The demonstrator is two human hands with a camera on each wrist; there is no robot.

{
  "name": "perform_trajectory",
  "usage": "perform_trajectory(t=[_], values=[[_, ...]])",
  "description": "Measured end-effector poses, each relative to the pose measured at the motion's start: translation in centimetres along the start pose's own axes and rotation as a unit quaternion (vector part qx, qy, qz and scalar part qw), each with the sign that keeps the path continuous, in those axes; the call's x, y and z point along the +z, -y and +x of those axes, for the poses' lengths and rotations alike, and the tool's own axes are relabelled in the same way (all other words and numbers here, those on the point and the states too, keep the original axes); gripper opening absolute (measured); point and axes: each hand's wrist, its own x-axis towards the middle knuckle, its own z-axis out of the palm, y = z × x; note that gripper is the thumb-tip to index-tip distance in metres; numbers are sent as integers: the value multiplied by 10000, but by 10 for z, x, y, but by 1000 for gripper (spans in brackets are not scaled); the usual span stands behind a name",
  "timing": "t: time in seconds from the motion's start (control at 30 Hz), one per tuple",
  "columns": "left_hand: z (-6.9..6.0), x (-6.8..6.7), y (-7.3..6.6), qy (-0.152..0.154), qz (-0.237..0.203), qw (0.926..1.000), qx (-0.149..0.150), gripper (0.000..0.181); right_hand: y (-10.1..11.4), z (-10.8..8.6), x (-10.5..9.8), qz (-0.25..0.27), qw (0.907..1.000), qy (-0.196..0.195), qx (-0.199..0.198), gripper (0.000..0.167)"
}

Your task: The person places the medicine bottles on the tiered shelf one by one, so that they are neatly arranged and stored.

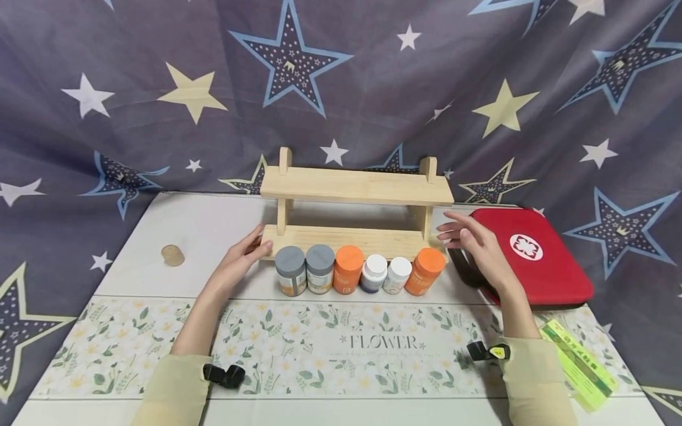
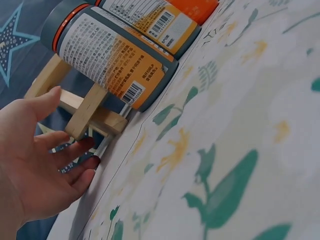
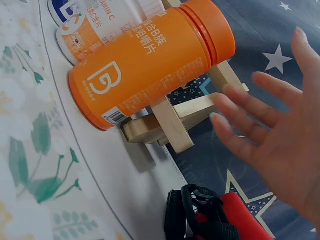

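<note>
A two-tier wooden shelf (image 1: 357, 186) stands at the back of the table. Along its front edge is a row of bottles: two grey-lidded ones (image 1: 290, 271), an orange one (image 1: 347, 270), two small white-capped ones (image 1: 374, 273) and another orange one (image 1: 424, 271). My left hand (image 1: 237, 263) is at the shelf's left end, fingers relaxed; in the left wrist view the hand (image 2: 45, 155) has its fingertips by the wood, contact unclear. At the right end my right hand (image 1: 479, 245) hovers with fingers spread, and in the right wrist view that hand (image 3: 275, 120) holds nothing.
A red case (image 1: 554, 254) with a white emblem lies at the right, its black strap towards the shelf. In front of it is a green-yellow packet (image 1: 581, 364). A small brown object (image 1: 173, 255) sits at the left. Star-patterned cloth (image 1: 373, 89) hangs behind the table.
</note>
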Motion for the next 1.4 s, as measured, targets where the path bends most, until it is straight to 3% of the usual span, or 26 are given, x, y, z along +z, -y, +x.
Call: perform_trajectory(t=[0.13,0.33,0.63,1.07,1.4], values=[[0,1,4,84,-90,9996,246,85,-2,-2,1,-199,9978,615,137,48],[-1,0,8,139,-257,9989,378,85,-2,-6,2,-586,9881,1347,466,53],[2,0,12,220,-158,9991,326,87,-1,-10,0,-860,9713,2018,917,62],[3,-5,12,314,-149,9986,395,89,-1,-4,2,-1376,9650,2072,829,55],[4,-3,13,320,-195,9986,374,88,0,-4,4,-1294,9676,2010,807,51]])
